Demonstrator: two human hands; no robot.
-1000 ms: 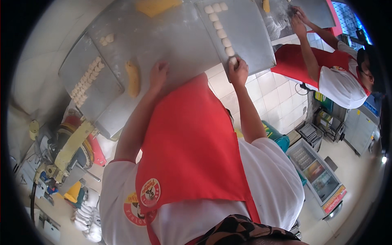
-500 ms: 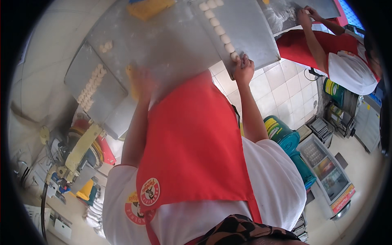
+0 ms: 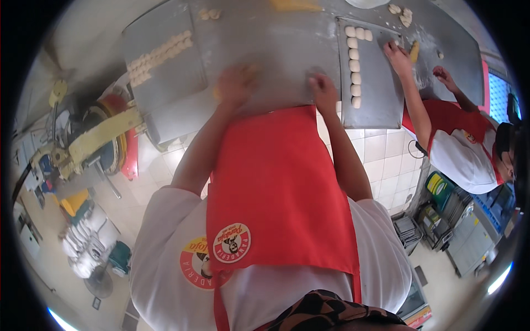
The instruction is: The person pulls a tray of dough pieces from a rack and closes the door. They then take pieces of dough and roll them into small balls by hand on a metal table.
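Observation:
My left hand [image 3: 236,85] is over the metal worktable [image 3: 281,44], smeared by motion. A yellow flat-looking thing [image 3: 217,92] shows on either side of its fingers and seems held in it; its exact kind is blurred. My right hand [image 3: 324,92] is at the near edge of the table, left of a metal tray [image 3: 378,83]; its fingertips are blurred. On that tray, round dough balls [image 3: 354,66] stand in a column along the left side, with another ball beside the far end.
At the left, another tray [image 3: 171,71] carries rows of small dough pieces [image 3: 157,58]. Loose dough [image 3: 210,14] lies beyond it. A co-worker's hand [image 3: 398,55] reaches over the right tray's edge, near a yellow tool [image 3: 414,51]. A machine [image 3: 105,132] stands lower left.
My right hand has left the end of the dough-ball column and moved left over the table. My left hand still has the yellow thing with it. The view has turned toward the right.

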